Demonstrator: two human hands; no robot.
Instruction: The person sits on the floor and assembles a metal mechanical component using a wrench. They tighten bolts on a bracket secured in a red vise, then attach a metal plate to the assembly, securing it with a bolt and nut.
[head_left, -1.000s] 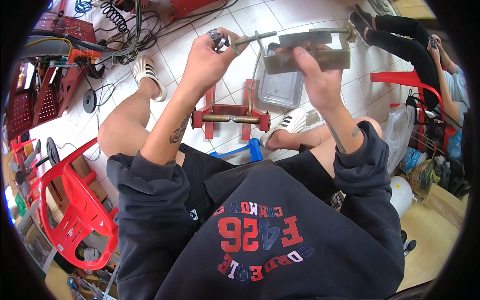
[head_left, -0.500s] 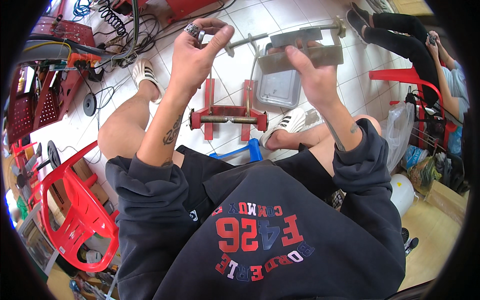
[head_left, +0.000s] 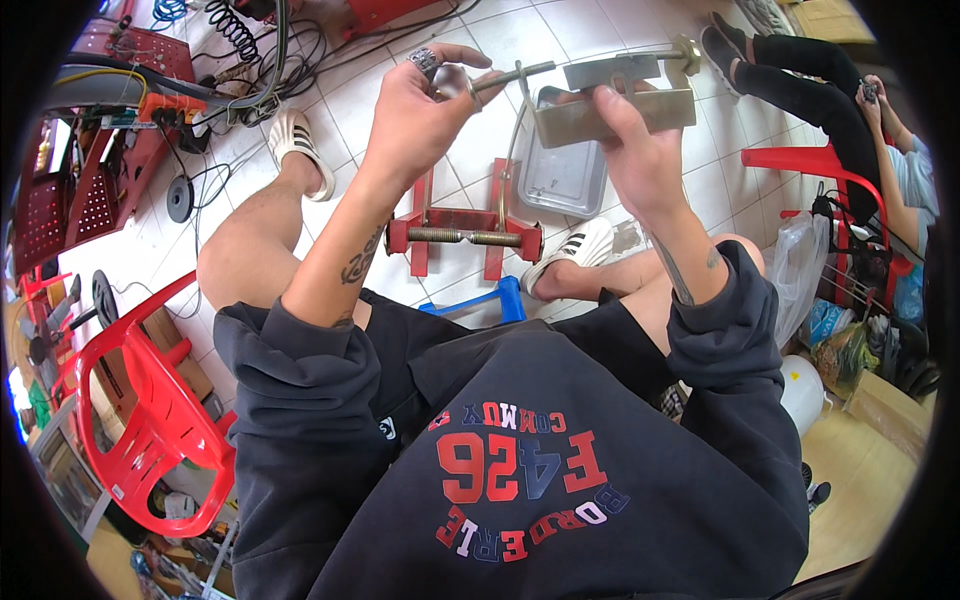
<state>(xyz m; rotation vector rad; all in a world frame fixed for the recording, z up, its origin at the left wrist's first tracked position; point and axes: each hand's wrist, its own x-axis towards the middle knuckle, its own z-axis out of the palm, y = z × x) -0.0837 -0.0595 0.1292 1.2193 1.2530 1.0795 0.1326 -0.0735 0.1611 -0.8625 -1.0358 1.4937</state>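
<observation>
White square floor tiles [head_left: 520,40], thin lines between; tan floor [head_left: 850,485] low on right, brown box [head_left: 888,415] beside it; big red plastic chair [head_left: 155,440] on left, with holes; another red chair [head_left: 798,157] on right; red panels [head_left: 97,210] full of little holes, upper left; bright light [head_left: 17,392] at left edge

The person's left hand [head_left: 418,125] bears a silver ring [head_left: 425,62]; behind it and the right hand [head_left: 642,150] come forearm tattoos [head_left: 358,264], charcoal sleeves [head_left: 300,365], a colourfully lettered top [head_left: 530,470] and black shorts [head_left: 615,325].
</observation>
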